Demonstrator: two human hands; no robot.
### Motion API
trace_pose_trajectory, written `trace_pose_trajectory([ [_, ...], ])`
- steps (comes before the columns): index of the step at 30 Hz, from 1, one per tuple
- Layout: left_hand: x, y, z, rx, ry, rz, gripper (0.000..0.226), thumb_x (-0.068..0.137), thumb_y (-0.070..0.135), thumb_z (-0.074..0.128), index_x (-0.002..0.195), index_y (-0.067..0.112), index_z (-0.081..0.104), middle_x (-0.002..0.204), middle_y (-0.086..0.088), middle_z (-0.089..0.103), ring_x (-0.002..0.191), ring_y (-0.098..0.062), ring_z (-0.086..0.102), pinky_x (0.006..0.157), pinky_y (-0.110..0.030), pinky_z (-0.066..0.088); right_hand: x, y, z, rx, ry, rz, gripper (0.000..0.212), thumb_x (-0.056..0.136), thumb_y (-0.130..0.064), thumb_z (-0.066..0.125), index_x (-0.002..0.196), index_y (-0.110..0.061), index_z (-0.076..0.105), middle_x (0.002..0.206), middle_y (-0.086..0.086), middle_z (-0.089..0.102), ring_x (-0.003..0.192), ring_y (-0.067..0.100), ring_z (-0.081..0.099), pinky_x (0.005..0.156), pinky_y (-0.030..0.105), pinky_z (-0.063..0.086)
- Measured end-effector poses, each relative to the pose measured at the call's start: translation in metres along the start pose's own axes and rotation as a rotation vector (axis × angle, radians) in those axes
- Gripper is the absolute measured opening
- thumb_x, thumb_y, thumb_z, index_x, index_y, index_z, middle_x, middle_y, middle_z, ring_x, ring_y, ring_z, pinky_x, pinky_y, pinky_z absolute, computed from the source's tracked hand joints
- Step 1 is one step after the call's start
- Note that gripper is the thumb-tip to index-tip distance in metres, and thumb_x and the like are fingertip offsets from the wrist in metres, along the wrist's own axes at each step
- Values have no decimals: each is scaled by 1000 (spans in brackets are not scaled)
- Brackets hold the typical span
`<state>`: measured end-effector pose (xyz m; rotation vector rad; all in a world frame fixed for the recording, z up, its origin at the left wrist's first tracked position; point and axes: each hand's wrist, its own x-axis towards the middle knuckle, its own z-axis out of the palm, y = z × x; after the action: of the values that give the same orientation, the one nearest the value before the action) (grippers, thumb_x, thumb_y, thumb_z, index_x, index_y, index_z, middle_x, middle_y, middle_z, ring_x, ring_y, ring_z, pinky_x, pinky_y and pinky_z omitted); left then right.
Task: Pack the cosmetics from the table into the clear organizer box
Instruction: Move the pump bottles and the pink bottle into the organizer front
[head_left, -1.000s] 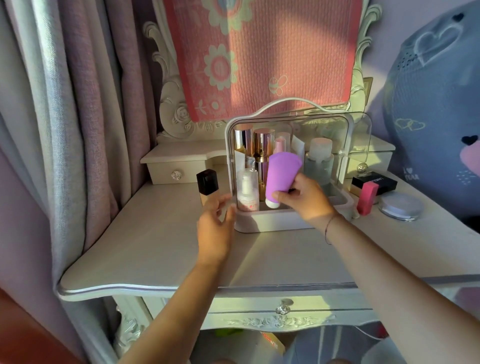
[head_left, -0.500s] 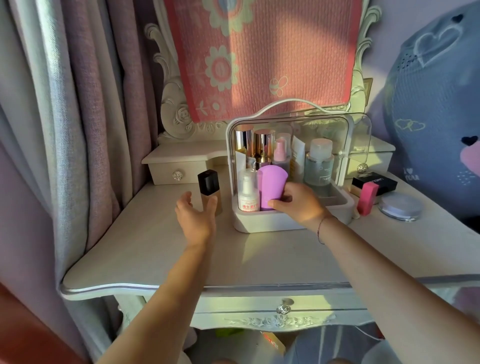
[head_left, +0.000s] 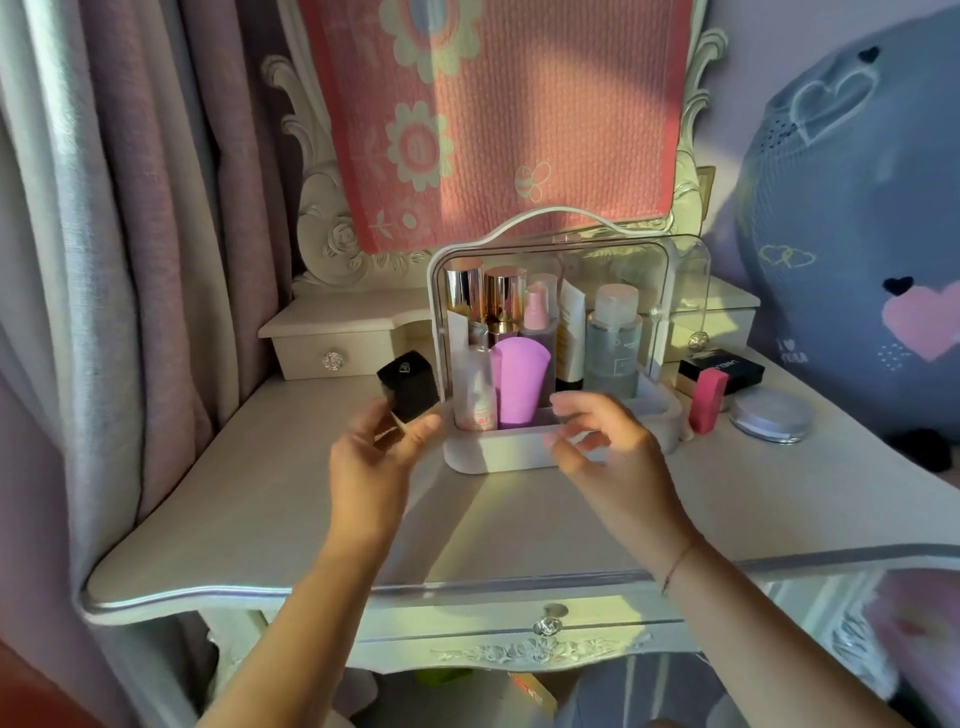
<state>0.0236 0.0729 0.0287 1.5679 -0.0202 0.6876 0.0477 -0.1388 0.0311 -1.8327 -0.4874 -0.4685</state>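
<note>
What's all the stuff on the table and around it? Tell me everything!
organizer box: one, clear, white base, mid-table
gold-capped bottles: two, gold, box back left
pink spray bottle: one, pink, box back
white tube: one, white, beside it
clear bottle: one, white cap, box right
small spray bottle: one, clear, box front left
purple bottle: one, purple, box front
black-capped bottle: one, black, held left of box
black case: one, black, right of box
pink stick: one, pink, before the case
round compact: one, silver, table's right
table: one, white, under the box
curtain: one, greyish-pink, left
patterned cloth: one, pink, behind box
heart cushion: one, blue, far right
left hand: one, grips black-capped bottle
right hand: one, empty, before box
</note>
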Motion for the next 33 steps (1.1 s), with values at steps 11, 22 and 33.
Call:
trace_pose_trajectory([
  [11, -28, 23, 63, 32, -250, 44, 36, 67, 31, 76, 101, 29, 67, 95, 6, 72, 90, -12, 63, 88, -37, 49, 14, 8, -25, 110, -302, 82, 25, 72, -34, 73, 95, -26, 68, 81, -5, 70, 73, 9, 63, 68, 27, 51],
  [22, -3, -22, 55, 302, 275, 36, 30, 88, 13, 57, 117, 13, 49, 120, -4, 49, 114, -21, 48, 98, -41, 41, 89, 45, -5, -321, 163, 247, 15, 80, -21, 69, 85, -6, 67, 85, 9, 72, 85, 27, 66, 68, 28, 48],
  [33, 2, -30, 58, 339, 11, -240, 67, 86, 47, 56, 142, 19, 31, 138, -13, 48, 125, -28, 46, 105, -41, 38, 106, 55, 6, -565, -85, 387, 23, 83, -25, 67, 87, -3, 70, 88, 17, 71, 85, 34, 66, 62, 29, 43],
])
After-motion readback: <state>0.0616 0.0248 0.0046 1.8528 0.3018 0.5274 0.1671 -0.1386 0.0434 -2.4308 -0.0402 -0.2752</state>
